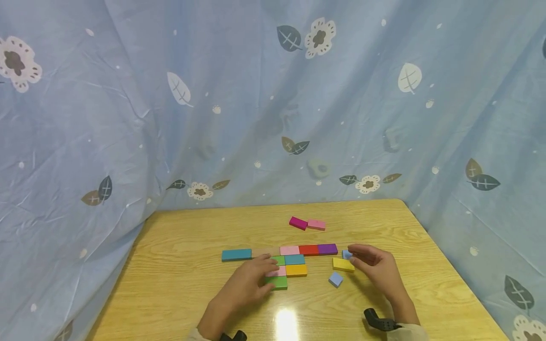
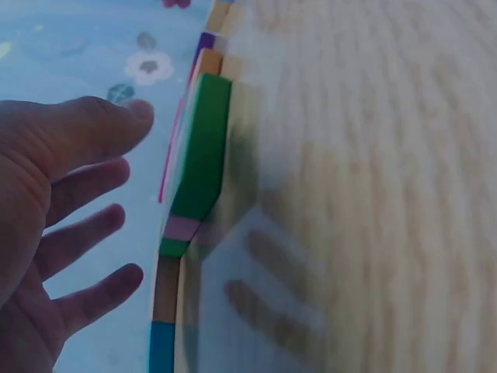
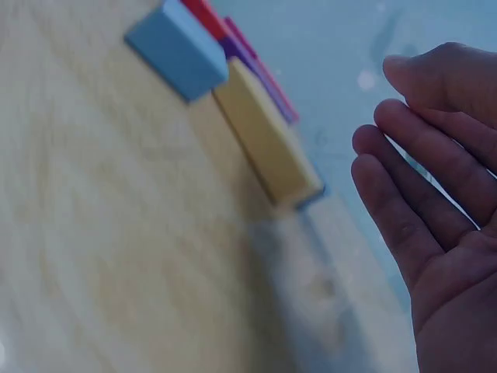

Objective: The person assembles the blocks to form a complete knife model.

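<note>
My left hand [image 1: 245, 284] hovers at the left side of stacked rows of flat blocks, partly hiding them. A green block [image 1: 278, 282], a pink block [image 1: 279, 271] and an orange block [image 1: 296, 270] lie there. Its fingers are spread and hold nothing in the left wrist view. My right hand [image 1: 379, 267], loosely bent and holding nothing, is beside a yellow block [image 1: 343, 264]. Behind that block a blue block [image 1: 347, 255] is partly covered by the fingers. Another blue block [image 1: 335, 279] lies turned at an angle in front.
Along the back of the rows run a teal block [image 1: 236, 255], a wood-coloured block [image 1: 264, 251], a red block [image 1: 309, 250] and a purple block [image 1: 327, 249]. Farther back lie a magenta block [image 1: 298, 223] and a pink one. A patterned curtain [image 1: 239, 118] surrounds the wooden table [image 1: 183, 284].
</note>
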`<state>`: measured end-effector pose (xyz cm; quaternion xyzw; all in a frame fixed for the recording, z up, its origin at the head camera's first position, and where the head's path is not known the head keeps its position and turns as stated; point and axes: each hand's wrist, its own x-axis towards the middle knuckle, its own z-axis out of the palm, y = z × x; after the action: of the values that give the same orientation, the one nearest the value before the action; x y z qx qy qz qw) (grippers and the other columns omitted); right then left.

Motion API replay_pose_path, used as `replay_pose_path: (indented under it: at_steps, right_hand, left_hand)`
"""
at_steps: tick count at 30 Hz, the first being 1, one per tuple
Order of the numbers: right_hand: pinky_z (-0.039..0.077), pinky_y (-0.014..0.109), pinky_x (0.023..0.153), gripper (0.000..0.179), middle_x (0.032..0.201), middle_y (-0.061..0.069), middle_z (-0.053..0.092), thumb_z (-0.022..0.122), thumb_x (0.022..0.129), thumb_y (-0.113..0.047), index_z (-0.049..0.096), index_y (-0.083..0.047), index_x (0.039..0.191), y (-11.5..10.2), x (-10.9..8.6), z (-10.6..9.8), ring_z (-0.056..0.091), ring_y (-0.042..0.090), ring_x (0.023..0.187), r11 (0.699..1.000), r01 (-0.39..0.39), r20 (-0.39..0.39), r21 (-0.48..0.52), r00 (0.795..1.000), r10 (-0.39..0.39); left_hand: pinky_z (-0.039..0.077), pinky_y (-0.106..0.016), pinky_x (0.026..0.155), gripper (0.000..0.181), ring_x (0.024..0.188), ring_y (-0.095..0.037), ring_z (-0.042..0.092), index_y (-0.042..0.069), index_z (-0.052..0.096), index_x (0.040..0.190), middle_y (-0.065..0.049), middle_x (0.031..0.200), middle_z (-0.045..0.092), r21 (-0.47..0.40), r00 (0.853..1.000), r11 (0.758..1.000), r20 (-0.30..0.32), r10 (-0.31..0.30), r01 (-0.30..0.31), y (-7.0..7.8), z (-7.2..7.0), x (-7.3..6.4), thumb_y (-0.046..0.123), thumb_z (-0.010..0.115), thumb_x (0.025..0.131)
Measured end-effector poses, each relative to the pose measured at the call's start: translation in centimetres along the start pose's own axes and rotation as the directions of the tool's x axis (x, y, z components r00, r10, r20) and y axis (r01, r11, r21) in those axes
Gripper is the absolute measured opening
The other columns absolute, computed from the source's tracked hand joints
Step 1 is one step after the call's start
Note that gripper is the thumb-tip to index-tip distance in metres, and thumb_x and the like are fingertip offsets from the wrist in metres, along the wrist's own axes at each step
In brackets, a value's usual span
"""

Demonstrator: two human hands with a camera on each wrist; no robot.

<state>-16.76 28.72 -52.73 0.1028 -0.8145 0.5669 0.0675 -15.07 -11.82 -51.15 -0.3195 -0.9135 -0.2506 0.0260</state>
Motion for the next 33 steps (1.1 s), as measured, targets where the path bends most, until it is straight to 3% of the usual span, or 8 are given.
replay_pose_path:
  at_steps: [7,15,22,33]
  right_hand:
    - [0.065,0.019,0.092,0.035,0.13,0.024,0.077,0.08,0.101,-0.009,0.074,0.003,0.133,1.6,-0.7,-0.7,0.077,0.002,0.112,1.0,0.0,-0.047,-0.005,0.999,0.0]
    - [0.064,0.017,0.094,0.039,0.13,0.022,0.077,0.082,0.099,-0.01,0.073,0.005,0.134,2.2,-1.3,-1.1,0.078,0.002,0.111,0.996,-0.085,-0.021,0.029,0.996,0.086]
    - [0.064,0.017,0.092,0.037,0.131,0.027,0.076,0.084,0.097,-0.007,0.075,0.003,0.131,2.4,-1.4,-0.7,0.077,0.002,0.111,0.995,-0.088,-0.001,0.035,0.996,0.088]
    - [0.063,0.016,0.092,0.036,0.126,0.018,0.08,0.087,0.092,-0.004,0.079,-0.004,0.127,2.1,-1.0,-0.4,0.077,0.003,0.111,0.993,-0.054,0.03,-0.104,0.998,0.057]
  left_hand:
    - [0.057,-0.047,0.118,0.035,0.141,-0.032,0.066,0.009,0.08,0.132,-0.003,0.137,0.077,0.017,0.999,0.998,0.004,0.054,-0.055,0.4,0.4,0.3,0.015,0.083,0.098]
    - [0.054,-0.05,0.122,0.035,0.145,-0.03,0.063,0.012,0.077,0.136,-0.001,0.142,0.075,0.014,0.998,1.0,0.054,-0.02,0.019,0.5,1.0,0.1,0.019,0.079,0.102]
    - [0.053,-0.05,0.122,0.035,0.147,-0.027,0.061,0.015,0.078,0.137,0.004,0.144,0.073,0.019,0.995,0.998,0.087,-0.053,0.052,0.5,1.4,0.0,0.017,0.078,0.102]
    - [0.055,-0.048,0.12,0.03,0.143,-0.029,0.064,0.011,0.081,0.13,0.0,0.14,0.076,0.054,0.999,0.999,0.051,-0.007,0.004,0.7,1.6,0.0,0.01,0.079,0.1]
